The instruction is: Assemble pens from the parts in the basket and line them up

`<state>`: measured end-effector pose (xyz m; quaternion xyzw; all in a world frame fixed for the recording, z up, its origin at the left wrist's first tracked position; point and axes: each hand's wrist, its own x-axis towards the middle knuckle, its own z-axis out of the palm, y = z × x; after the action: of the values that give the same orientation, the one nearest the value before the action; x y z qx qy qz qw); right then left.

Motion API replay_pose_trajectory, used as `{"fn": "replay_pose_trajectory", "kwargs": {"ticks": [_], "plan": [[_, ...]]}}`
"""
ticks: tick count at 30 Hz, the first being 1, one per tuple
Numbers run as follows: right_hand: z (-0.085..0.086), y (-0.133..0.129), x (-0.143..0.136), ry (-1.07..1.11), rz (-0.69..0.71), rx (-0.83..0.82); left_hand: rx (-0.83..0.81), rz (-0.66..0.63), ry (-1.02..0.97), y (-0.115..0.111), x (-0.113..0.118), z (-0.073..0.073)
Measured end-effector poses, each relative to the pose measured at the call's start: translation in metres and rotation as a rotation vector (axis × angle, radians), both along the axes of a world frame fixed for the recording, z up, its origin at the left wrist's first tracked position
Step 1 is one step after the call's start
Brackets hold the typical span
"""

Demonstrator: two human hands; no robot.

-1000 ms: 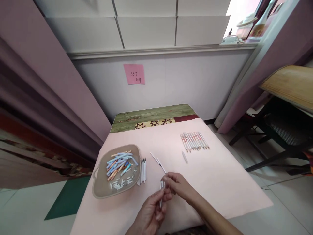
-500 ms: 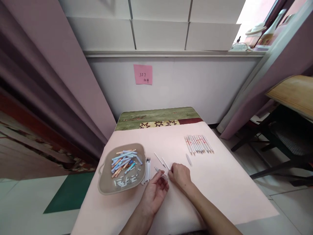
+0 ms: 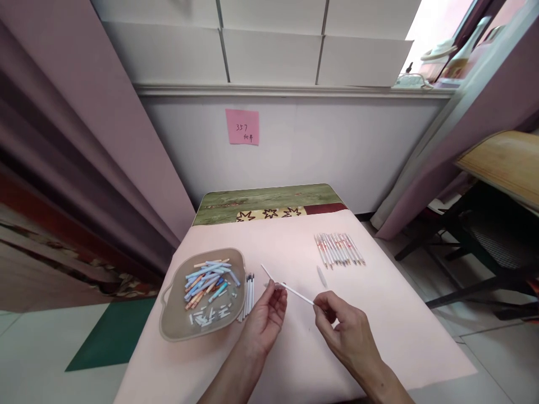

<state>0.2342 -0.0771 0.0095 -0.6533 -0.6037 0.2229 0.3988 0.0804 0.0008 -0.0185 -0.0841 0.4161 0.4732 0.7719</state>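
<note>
The right hand (image 3: 347,332) has moved right and nearer, pinching the near end of a slim white pen refill (image 3: 300,295); its far end reaches the left hand (image 3: 266,318), which pinches a small clear piece (image 3: 278,286), right of the basin (image 3: 168,317).

White rod (image 3: 298,293), right end hidden

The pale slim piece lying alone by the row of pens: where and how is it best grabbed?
Probably pinch the pale slim piece at its middle, across its long sides, coming from above and the near side: it lies long and narrow on the pink cover, with the pens just beyond.
</note>
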Motion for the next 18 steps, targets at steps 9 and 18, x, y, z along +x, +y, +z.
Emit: {"fn": "replay_pose_trajectory", "kwargs": {"ticks": [9,18], "plan": [[-0.0063,-0.0018,0.0025,-0.101,-0.004,0.009,0.014,0.036,0.046,-0.0012,-0.0017,0.0087],[-0.0096,-0.0038,0.0032,-0.116,-0.001,-0.038,0.015,-0.009,0.085,-0.0068,0.0004,0.0046]]}}
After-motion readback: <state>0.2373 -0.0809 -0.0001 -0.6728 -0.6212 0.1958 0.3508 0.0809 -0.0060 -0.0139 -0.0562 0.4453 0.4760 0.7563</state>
